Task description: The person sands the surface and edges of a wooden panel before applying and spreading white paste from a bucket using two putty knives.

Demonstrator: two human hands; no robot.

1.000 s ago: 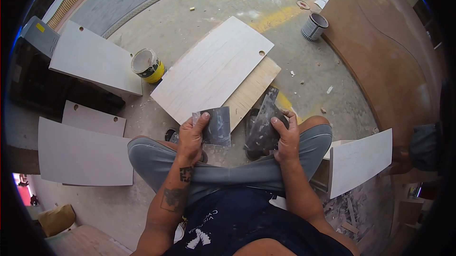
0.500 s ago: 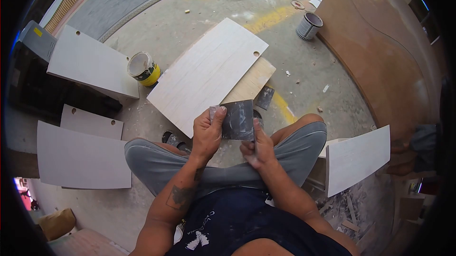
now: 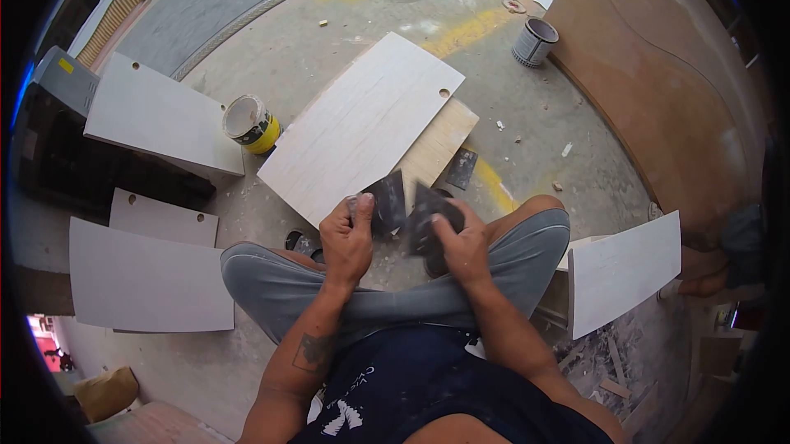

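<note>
— Since half a second ago, what moved?
— Both hands dropped lower at frame centre, and the dark sheet (image 3: 403, 205) now bends between them.
— Largest things first?
— Brown board (image 3: 658, 90) upper right, white panel (image 3: 362, 127) centre, yellow can (image 3: 251, 125) left of it.
— Grips?
— Left hand (image 3: 347, 240) pinches the sheet's left edge; right hand (image 3: 461, 246) clasps its right side

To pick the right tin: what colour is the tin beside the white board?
Yellow tin, white inside; head view.

panel (image 3: 362, 127) atop board (image 3: 440, 144)
</note>
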